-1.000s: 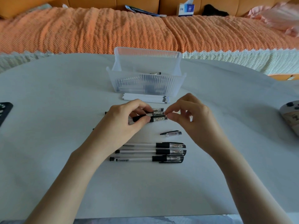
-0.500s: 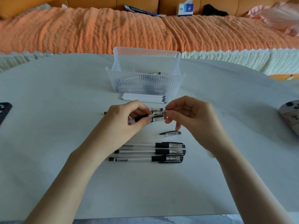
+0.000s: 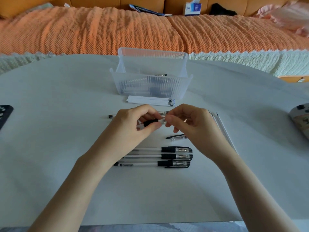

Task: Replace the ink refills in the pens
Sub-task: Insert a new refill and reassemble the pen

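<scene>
My left hand grips a clear pen with a black grip above the white table. My right hand pinches the clear tip end of that pen. Another pen lies behind my hands, mostly hidden. A loose pen cap rests just below my right hand. Three capped pens lie side by side nearer to me. A stack of white refills sits in front of the clear basket. Thin used refills lie to the right of my right hand.
The clear ribbed basket holds more pens. A dark device lies at the table's left edge and a patterned object at the right edge. An orange-covered sofa runs behind the table.
My right hand has shifted slightly left and closed in on the pen's tip. The left hand keeps the same hold on the barrel.
</scene>
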Tool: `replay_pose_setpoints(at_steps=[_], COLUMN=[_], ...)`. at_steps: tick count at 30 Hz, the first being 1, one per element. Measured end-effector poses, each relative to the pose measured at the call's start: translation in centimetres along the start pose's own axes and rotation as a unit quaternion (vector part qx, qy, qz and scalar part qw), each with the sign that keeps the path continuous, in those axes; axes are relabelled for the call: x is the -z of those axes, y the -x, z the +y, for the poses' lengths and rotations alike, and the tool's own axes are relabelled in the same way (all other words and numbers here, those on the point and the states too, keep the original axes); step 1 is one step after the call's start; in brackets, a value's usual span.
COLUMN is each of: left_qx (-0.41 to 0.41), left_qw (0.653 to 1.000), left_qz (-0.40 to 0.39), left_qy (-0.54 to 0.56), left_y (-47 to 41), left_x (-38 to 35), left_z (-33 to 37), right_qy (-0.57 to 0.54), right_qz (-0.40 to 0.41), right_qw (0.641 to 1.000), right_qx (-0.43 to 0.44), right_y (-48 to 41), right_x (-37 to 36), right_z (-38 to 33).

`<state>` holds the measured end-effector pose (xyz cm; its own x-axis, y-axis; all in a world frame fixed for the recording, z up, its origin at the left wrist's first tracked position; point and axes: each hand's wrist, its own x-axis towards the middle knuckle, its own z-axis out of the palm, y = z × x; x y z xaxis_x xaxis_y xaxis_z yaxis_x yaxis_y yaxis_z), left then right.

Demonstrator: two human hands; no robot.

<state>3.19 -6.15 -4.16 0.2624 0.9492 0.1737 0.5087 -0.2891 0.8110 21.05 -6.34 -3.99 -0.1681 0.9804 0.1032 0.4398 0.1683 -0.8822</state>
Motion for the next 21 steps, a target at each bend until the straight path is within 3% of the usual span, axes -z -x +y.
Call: replay_pose_setpoints(at_steps=[21], left_qx=[-0.016], left_qw=[1.000], left_qz=[-0.003], left_qy=[-0.004], left_y=[-0.02], left_x=[-0.10], left_z=[0.18], right_qy=[0.049], right_qz=[-0.024], right_qw=[0.998], right_qx=[0.019], right_y=[0.01], right_x=[0.52], right_z=[0.03])
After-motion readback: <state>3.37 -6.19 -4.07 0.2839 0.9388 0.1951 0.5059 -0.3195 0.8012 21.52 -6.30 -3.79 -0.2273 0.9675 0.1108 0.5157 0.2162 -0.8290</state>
